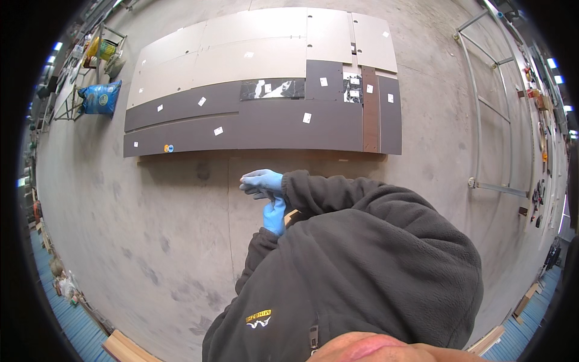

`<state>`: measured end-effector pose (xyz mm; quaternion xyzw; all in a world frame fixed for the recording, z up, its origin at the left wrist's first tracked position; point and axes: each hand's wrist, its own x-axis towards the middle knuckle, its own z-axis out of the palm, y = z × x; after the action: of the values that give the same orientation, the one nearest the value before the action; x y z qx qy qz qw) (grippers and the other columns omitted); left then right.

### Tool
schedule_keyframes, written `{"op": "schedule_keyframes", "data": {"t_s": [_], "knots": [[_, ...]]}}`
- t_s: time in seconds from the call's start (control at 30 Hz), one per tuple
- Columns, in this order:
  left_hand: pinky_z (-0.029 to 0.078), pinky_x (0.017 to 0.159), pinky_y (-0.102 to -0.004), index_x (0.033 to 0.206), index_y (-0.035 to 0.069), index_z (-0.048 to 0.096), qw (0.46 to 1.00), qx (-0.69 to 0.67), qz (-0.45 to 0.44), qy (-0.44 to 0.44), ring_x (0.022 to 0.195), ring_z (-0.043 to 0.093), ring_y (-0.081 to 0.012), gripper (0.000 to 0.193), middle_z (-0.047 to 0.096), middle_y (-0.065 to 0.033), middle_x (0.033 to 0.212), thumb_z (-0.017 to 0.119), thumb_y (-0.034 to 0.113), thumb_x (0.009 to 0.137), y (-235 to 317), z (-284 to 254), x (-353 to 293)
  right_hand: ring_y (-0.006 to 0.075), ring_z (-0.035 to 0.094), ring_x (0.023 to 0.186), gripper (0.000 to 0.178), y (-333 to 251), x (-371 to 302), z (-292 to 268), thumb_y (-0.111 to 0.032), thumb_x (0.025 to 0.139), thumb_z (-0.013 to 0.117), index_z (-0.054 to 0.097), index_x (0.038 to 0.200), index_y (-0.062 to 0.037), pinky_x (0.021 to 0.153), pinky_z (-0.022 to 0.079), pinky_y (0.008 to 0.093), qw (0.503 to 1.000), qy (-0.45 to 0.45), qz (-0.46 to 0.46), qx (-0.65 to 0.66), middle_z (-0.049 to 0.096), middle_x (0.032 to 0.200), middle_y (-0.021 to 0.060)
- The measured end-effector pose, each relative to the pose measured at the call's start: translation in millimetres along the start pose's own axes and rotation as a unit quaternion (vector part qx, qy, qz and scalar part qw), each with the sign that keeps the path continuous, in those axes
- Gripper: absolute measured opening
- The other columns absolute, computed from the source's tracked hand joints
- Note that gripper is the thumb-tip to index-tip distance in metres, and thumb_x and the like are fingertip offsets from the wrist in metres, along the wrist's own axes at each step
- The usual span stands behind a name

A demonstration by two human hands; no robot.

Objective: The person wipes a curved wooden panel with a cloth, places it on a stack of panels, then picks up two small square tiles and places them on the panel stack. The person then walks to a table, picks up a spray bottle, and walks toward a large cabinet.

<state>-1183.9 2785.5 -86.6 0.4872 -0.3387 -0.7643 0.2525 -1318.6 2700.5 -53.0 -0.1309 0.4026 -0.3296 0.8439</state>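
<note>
In front of my torso, my hands in blue gloves with greyish palms meet. My right hand (263, 180) reaches across to the left, its fingers stretched out, and holds nothing that I can see. Just below it, my left hand (274, 217) comes up and touches the underside of the right hand near the wrist; its fingertips are hidden there. Beyond both hands lies a wide stack of flat panels, with dark grey boards (271, 125) at the near side and beige boards (253, 30) at the far side. Small white labels dot them. Black marble-patterned pieces (272, 89) and a brown strip (370, 114) lie among them.
A metal tube frame (476, 108) stands at the right. At the far left, a blue bag (99, 98) and a yellow bag (107, 49) rest by a metal rack. Wooden planks (123, 347) lie at the lower left. The concrete floor (151, 229) has dark smudges.
</note>
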Motion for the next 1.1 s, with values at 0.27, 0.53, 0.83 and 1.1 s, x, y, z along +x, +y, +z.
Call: {"op": "schedule_keyframes", "data": {"t_s": [0.27, 0.53, 0.83, 1.1], "knots": [[0.055, 0.078, -0.0311, 0.100, -0.006, 0.073, 0.999, 0.017, 0.040, 0.031, 0.085, 0.066, -0.0126, 0.046, 0.072, -0.0035, 0.094, 0.062, 0.039, 0.105, 47.8, -161.4, -25.3, 0.0145, 0.070, 0.096, 0.033, 46.3, 136.9, 113.8, -0.034, 0.102, 0.068, 0.065, 0.120, -0.0065, 0.085, 0.059, 0.0311, 1.000, 0.004, 0.012, 0.020, 0.073, 0.110, 0.0062], [0.054, 0.097, -0.0317, 0.119, -0.004, 0.072, 0.983, 0.105, 0.066, 0.137, 0.106, 0.069, -0.0148, 0.034, 0.075, -0.0079, 0.113, 0.063, 0.025, 0.105, 139.0, -384.7, -87.2, 0.0192, 0.065, 0.106, 0.053, 95.7, 284.9, 150.2, -0.043, 0.097, 0.071, 0.070, 0.127, 0.0015, 0.094, 0.052, 0.0340, 0.936, 0.093, -0.074, -0.330, 0.073, 0.116, 0.0077], [0.054, 0.084, -0.0284, 0.113, -0.002, 0.072, 0.934, 0.138, 0.121, 0.307, 0.092, 0.063, -0.0085, 0.028, 0.072, 0.0000, 0.099, 0.066, 0.023, 0.103, 112.1, -717.0, -63.3, 0.0347, 0.064, 0.122, 0.051, 119.5, 419.6, 16.1, -0.050, 0.101, 0.048, 0.072, 0.123, -0.0110, 0.102, 0.048, 0.0456, 0.577, 0.261, 0.144, -0.760, 0.068, 0.129, 0.0227], [0.056, 0.087, -0.0479, 0.122, 0.004, 0.067, 0.830, 0.139, -0.318, 0.436, 0.103, 0.071, -0.0365, 0.045, 0.072, -0.0238, 0.111, 0.060, 0.040, 0.097, 59.8, -967.5, -197.0, 0.0400, 0.058, 0.131, 0.065, 7.4, 734.7, 374.9, -0.055, 0.093, 0.063, 0.068, 0.132, -0.0029, 0.109, 0.045, 0.0470, 0.594, 0.054, 0.084, -0.798, 0.066, 0.134, 0.0256]]}}
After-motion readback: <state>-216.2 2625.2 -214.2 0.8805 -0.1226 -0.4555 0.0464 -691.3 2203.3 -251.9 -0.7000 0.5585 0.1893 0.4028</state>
